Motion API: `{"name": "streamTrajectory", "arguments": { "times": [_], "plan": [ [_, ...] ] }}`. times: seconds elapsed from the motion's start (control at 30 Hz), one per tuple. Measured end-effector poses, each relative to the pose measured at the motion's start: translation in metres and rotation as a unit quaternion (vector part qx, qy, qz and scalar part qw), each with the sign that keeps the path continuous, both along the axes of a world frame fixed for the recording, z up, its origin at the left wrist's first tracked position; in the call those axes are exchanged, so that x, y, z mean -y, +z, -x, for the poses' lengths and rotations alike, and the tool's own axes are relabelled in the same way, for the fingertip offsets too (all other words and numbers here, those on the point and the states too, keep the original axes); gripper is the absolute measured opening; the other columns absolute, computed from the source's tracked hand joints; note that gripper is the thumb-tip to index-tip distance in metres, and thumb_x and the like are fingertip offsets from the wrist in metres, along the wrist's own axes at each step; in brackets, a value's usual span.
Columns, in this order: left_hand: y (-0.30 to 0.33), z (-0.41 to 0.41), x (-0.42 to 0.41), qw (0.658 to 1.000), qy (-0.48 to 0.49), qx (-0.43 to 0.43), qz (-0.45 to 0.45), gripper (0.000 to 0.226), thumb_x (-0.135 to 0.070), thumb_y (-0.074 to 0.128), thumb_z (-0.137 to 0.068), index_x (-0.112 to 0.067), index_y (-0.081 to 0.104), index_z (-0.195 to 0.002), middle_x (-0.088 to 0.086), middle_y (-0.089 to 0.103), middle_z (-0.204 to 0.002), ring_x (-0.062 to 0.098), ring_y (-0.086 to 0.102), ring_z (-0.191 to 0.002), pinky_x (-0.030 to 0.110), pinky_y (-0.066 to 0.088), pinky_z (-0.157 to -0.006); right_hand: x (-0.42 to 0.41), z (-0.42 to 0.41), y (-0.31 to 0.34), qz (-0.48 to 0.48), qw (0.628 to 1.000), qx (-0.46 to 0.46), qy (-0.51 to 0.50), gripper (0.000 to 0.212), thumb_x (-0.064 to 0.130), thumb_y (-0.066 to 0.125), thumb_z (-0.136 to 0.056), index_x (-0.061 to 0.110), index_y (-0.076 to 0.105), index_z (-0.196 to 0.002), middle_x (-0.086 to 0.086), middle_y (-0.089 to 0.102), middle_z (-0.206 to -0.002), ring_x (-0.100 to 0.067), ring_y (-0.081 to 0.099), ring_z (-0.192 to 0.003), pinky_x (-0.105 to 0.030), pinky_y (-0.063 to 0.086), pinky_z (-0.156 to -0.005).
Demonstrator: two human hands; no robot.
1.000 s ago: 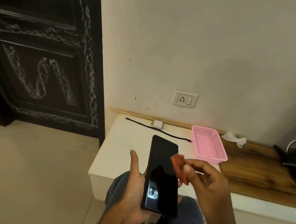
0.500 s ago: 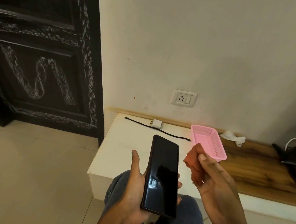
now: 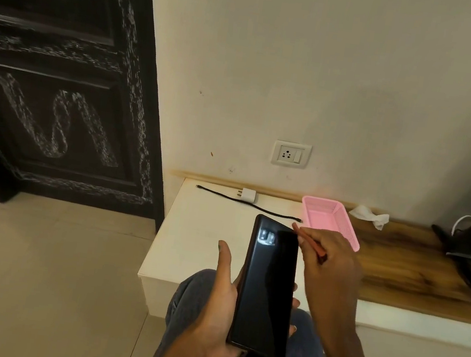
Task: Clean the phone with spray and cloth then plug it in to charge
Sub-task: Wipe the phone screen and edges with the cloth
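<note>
Head view: left hand [image 3: 218, 311] grips the phone [image 3: 266, 287] from below, thumb up along its left edge, fingertips showing past the right edge; phone is upright-ish, dark screen toward the camera w/ a small bright reflection near the top; it sits over the person's lap, in front of the white ledge [image 3: 200, 233]. Right hand [image 3: 327, 268] is curled round a reddish cloth [image 3: 313, 247], only a thin strip of it showing betw. the fingers; the hand is just beside the phone's upper right corner, whether cloth touches the glass can't tell. On the ledge by the wall: white charger plug [image 3: 247, 195] w/ a black cable [image 3: 257, 208] running left and right of it, cable's right end near a pink basket [image 3: 342, 222]; basket straddles the ledge and the wood-grain top [image 3: 413, 270]. Crumpled white tissue [image 3: 370, 215] lies behind the basket, on the wood. Wall socket [image 3: 290, 154] above the plug; dark carved door [image 3: 61, 80] at left; dark object at far right edge, unclear what.
</note>
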State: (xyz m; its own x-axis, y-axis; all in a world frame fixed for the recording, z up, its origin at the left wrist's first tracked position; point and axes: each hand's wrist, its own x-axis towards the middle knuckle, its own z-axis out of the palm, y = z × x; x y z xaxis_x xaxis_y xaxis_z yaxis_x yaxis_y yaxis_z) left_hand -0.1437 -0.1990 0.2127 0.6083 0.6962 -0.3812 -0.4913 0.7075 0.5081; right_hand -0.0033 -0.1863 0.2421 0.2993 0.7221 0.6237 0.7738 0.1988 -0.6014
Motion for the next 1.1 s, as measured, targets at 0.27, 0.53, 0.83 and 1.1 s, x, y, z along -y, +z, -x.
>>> {"name": "streamTrajectory", "arguments": {
  "times": [0.27, 0.53, 0.83, 1.1],
  "plan": [
    [0.006, -0.001, -0.003, 1.000, 0.000, -0.008, -0.002, 0.076, -0.085, 0.023, -0.057, -0.036, 0.079, -0.072, 0.005, 0.077, -0.090, 0.021, 0.074, -0.082, 0.033, 0.060, -0.061, 0.013, 0.020, -0.015, 0.043, 0.983, 0.175, 0.039, 0.053, -0.015, 0.082, -0.055, -0.005, 0.067, -0.104, -0.017, 0.069, -0.102, -0.036, 0.065, -0.093, -0.038, 0.042, -0.088],
    [0.008, -0.005, 0.001, 0.999, -0.018, -0.022, -0.022, 0.087, -0.086, 0.028, -0.058, -0.027, 0.069, -0.107, 0.012, 0.072, -0.109, 0.028, 0.070, -0.097, 0.042, 0.058, -0.078, 0.017, 0.005, -0.010, 0.093, 0.984, 0.145, 0.032, 0.052, -0.011, 0.079, -0.061, -0.004, 0.065, -0.110, -0.018, 0.068, -0.107, -0.034, 0.064, -0.101, -0.039, 0.039, -0.092],
    [0.003, -0.003, -0.002, 1.000, -0.006, -0.013, -0.009, 0.081, -0.088, 0.032, -0.054, -0.035, 0.076, -0.096, 0.007, 0.072, -0.111, 0.023, 0.069, -0.101, 0.034, 0.058, -0.073, 0.020, 0.025, -0.015, 0.060, 0.973, 0.206, 0.081, 0.060, -0.012, 0.087, -0.048, -0.002, 0.069, -0.104, -0.013, 0.071, -0.102, -0.029, 0.067, -0.096, -0.040, 0.045, -0.091],
    [0.005, -0.005, 0.000, 0.999, -0.032, -0.029, -0.012, 0.086, -0.087, 0.029, -0.054, -0.029, 0.074, -0.099, 0.011, 0.073, -0.107, 0.027, 0.071, -0.096, 0.040, 0.060, -0.072, 0.017, 0.003, -0.015, 0.100, 0.979, 0.164, 0.074, 0.056, -0.006, 0.086, -0.052, -0.004, 0.068, -0.106, -0.017, 0.069, -0.103, -0.032, 0.066, -0.097, -0.039, 0.048, -0.087]
  ]
}}
